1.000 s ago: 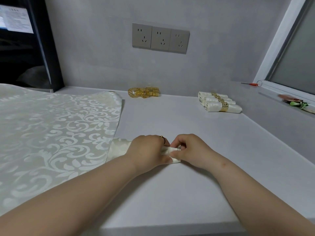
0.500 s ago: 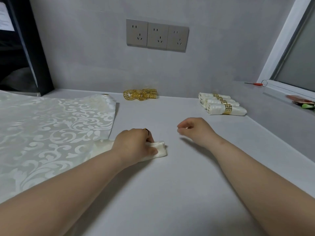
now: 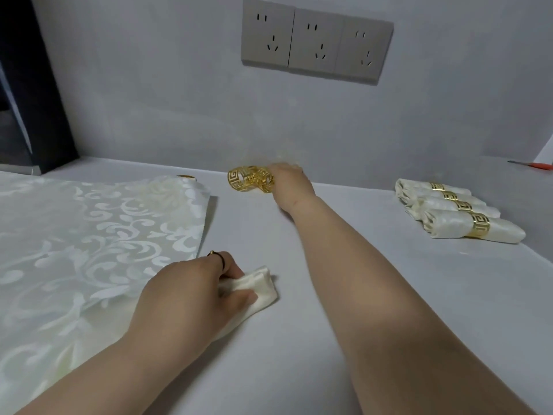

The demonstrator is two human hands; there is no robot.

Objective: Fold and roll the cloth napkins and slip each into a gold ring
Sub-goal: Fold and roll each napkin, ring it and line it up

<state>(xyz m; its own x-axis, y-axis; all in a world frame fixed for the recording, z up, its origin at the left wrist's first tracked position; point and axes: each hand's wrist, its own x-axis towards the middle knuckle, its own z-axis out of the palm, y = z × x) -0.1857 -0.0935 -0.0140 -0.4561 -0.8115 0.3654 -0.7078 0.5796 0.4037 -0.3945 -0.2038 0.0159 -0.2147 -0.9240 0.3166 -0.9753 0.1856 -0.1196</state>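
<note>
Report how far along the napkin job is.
Done: ringed rolls lie at right. In hand: left hand holds a rolled napkin; right hand is at the loose gold rings, grip blurred. Left: ring this roll, then the flat napkins at left.

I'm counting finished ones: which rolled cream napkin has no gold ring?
The rolled cream cloth napkin gripped by the left hand; the rolled napkins at the right each wear a gold band.
</note>
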